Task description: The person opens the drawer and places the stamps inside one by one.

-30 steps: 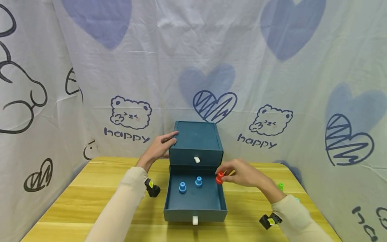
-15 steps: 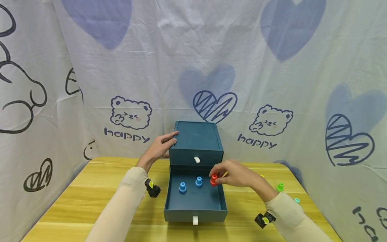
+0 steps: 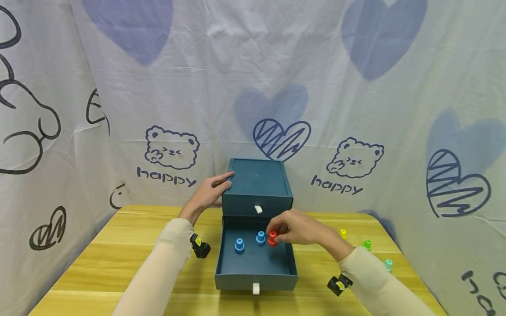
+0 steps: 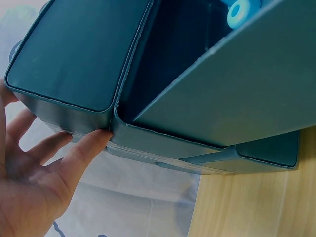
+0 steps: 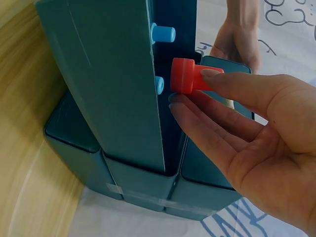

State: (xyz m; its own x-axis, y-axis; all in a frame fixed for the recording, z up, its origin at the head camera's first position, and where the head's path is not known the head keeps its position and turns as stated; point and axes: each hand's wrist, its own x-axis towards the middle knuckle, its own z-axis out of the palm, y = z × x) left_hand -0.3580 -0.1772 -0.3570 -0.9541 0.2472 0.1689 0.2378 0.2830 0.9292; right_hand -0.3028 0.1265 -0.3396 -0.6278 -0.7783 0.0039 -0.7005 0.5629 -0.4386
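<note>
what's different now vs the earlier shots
The right hand, still gripping the red peg, moved left across the drawer, toward the blue pegs. The yellow peg has come into view. The left hand stays against the cabinet; both blue pegs stayed put.

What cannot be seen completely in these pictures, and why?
Right wrist view: most of one blue stepped peg, hidden by the wall of the open rectangular teal drawer.
Head view: the inside of the closed upper teal drawer, hidden by its front.
Left wrist view: part of the left hand, cut off by the left edge.
</note>
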